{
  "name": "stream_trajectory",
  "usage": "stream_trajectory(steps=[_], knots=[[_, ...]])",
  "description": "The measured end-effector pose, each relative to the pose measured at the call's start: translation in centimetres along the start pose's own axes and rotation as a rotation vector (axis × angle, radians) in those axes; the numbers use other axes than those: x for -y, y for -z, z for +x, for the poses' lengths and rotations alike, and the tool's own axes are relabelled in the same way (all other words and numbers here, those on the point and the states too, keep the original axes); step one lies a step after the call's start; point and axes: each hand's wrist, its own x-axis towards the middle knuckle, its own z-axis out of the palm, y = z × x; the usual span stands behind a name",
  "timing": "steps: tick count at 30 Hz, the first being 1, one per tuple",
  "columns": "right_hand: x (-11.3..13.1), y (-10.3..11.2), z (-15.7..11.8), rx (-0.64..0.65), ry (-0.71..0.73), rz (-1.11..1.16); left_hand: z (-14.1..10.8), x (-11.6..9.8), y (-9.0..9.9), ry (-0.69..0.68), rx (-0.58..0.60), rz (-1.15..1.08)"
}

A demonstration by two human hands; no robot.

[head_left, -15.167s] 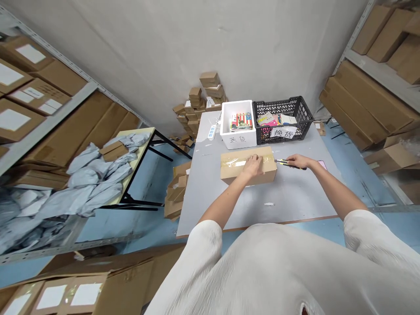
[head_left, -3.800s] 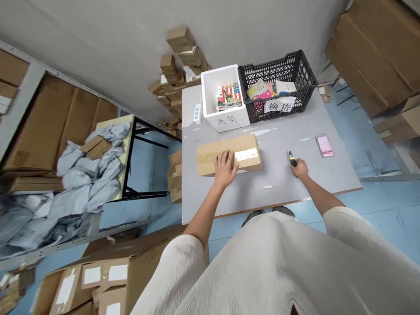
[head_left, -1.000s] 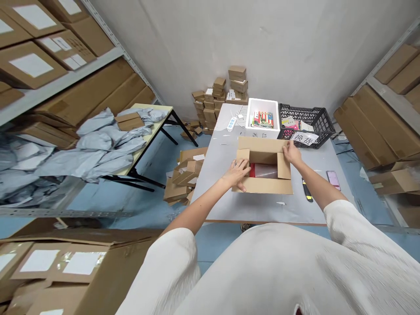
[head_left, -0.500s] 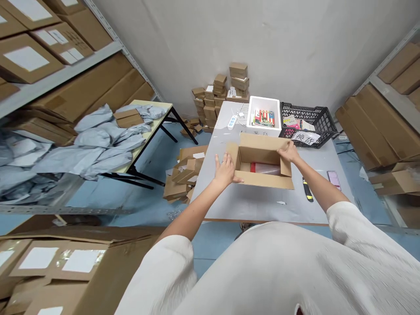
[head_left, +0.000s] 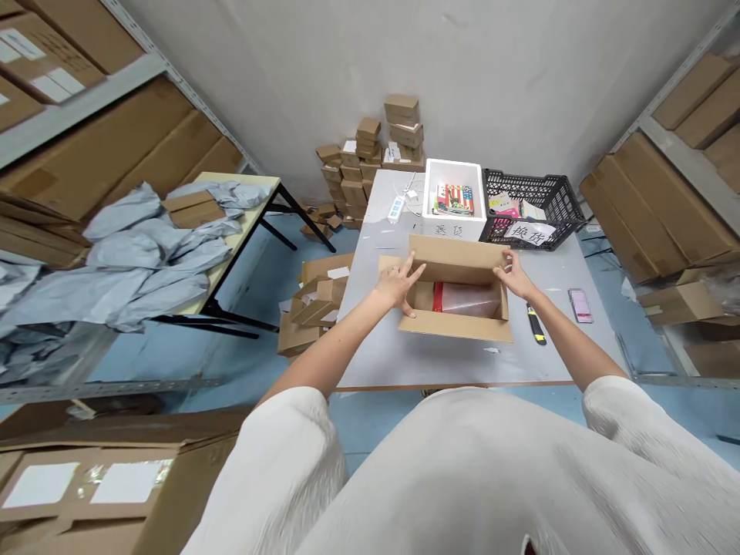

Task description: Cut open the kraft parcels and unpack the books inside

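Note:
An opened cardboard box [head_left: 456, 324] sits on the grey table [head_left: 370, 362] in front of me, its flaps spread outward. Inside it lies a clear plastic-wrapped item [head_left: 468, 299] with a red strip at its left end. My left hand [head_left: 398, 287] rests at the box's left edge with the fingers spread. At the right end, my right hand [head_left: 513, 276] grips the box's edge near the back corner, thumb and fingers closed on the cardboard. To the right of the box lies a black and yellow cutter [head_left: 536, 324].
A white foam box [head_left: 454, 225] and a black crate [head_left: 563, 204] stand at the table's back. A phone-sized pink item [head_left: 580, 306] lies at the right. Grey parcels [head_left: 132, 250] cover a side table. Cartons [head_left: 324, 301] are heaped on the floor left of the table.
My left hand's fingers now reach over the box's left edge, and the left flap leans further outward. More of the wrapped item shows. The whole view has shifted slightly.

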Motion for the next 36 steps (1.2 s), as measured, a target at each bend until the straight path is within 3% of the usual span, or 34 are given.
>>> stream_trajectory(steps=[5,9,17,20,24,27,30,32,34,36], knots=[[-0.4,0.9,-1.2,-0.007,-0.033,0.124,0.2,0.3,0.1,0.006,-0.004,-0.018],[-1.1,2.1,-1.5,0.015,-0.101,0.21,0.6,1.0,0.2,-0.025,0.074,0.023],[-2.8,4.7,-1.7,-0.175,-0.171,0.146,3.4,2.0,0.3,-0.019,0.145,0.034],[-1.7,6.5,-1.7,-0.173,-0.088,-0.004,3.8,2.1,0.2,0.012,0.138,0.002],[3.1,6.9,-0.6,-0.039,0.218,-0.24,3.5,2.0,-0.1,-0.009,0.076,-0.058],[7.1,3.2,1.4,0.16,0.369,-0.292,3.0,1.8,-0.2,-0.039,0.096,-0.03],[8.9,-4.1,3.6,0.497,0.441,-0.391,2.4,1.2,-0.2,-0.041,0.101,0.01],[8.6,-9.7,4.7,0.705,0.489,-0.573,1.9,0.7,-0.1,-0.044,0.103,0.034],[7.5,-14.6,5.2,0.805,0.484,-0.807,1.3,0.1,0.0,-0.033,0.103,0.054],[6.1,-18.2,5.4,0.882,0.496,-1.028,0.7,-0.5,0.2,-0.02,0.128,0.113]])
